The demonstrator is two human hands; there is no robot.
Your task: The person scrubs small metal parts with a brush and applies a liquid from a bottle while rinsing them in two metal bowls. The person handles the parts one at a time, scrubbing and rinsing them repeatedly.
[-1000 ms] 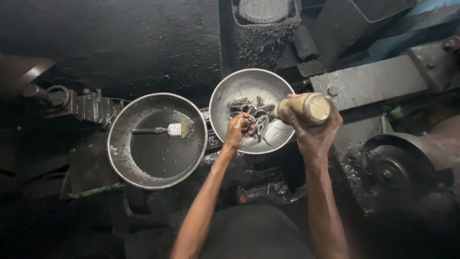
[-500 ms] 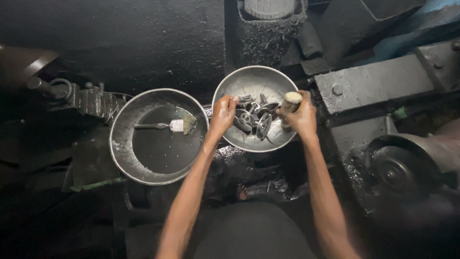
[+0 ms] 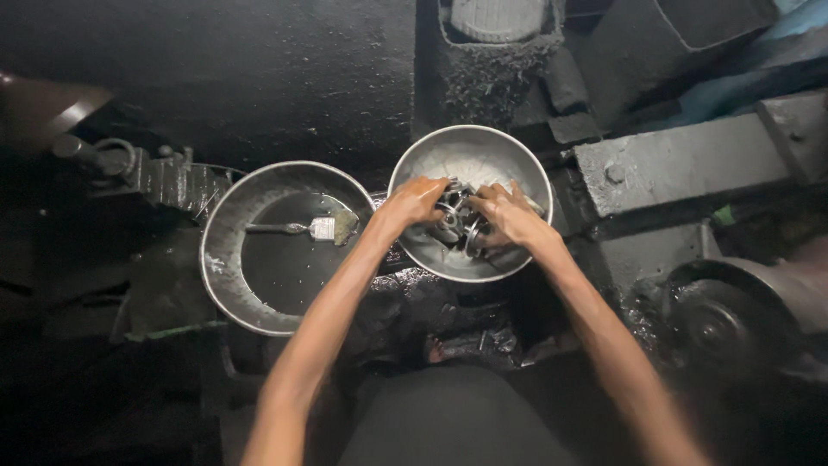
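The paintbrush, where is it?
In the head view, the paintbrush lies in the dark liquid of the left metal basin, just left of the left hand, which is in the other basin.

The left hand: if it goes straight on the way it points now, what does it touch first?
Likely the pile of metal parts in the right bowl; the left hand points right, toward the right hand.

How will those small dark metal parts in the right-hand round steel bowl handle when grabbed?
The small dark metal parts look wet and shiny, so probably slippery in the left hand and right hand. They appear rigid and likely heavy for their size. Piled loosely in the round steel bowl, they may shift or slide when pushed.
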